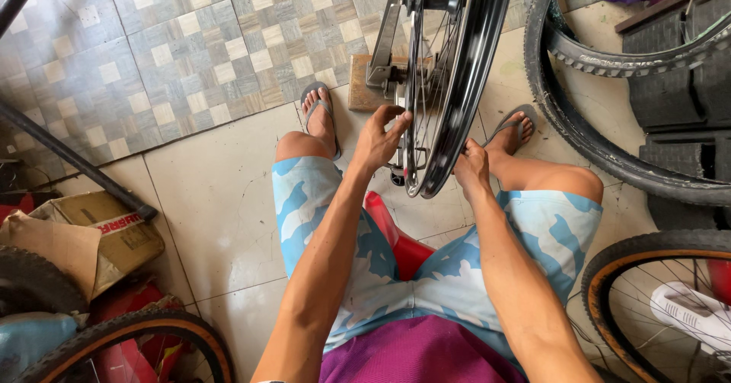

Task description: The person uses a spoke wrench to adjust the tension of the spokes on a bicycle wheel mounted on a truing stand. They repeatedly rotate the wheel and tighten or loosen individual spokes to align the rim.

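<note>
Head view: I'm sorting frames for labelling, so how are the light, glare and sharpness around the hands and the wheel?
Head view: bright, even daylight, soft shadows under the legs; left hand and right hand are sharp on the black rim, which carries a pale glare streak; spokes look thin but readable; wide-angle bending shows at the floor tiles.

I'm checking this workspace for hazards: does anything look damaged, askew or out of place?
Nothing looks damaged. The black wheel rim stands upright in its stand, with the left hand and right hand on it. Loose tyres and a crumpled cardboard box crowd the floor.
</note>
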